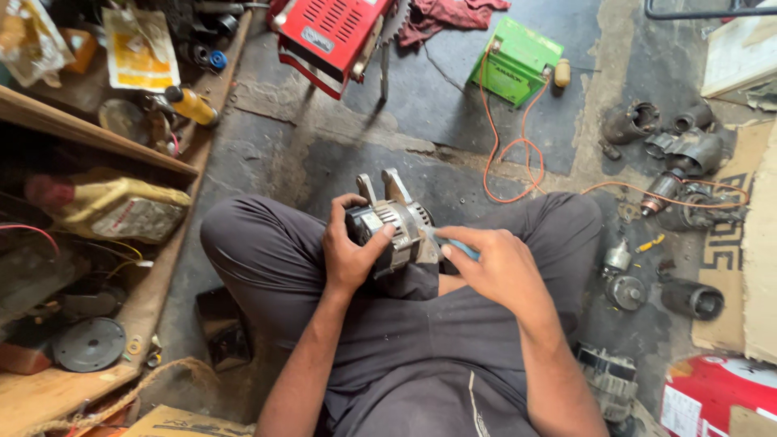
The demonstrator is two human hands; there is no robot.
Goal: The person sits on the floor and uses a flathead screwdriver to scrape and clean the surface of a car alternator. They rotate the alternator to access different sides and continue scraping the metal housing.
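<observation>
The alternator (395, 231) sits in the person's lap, above the crossed legs, its two mounting ears pointing away from the body. The left hand (350, 251) is wrapped closed around its ribbed metal housing, thumb across the front. The right hand (495, 267) is closed on a blue-handled tool (455, 246) whose tip meets the alternator's side. The alternator looks heavy, rigid and hard-edged, so the housing seems the surest hold. Around it on the concrete floor (340, 154) lie a green battery (515, 61) with orange wires (510, 150), a red machine (332, 36) and scattered motor parts (680, 162).
</observation>
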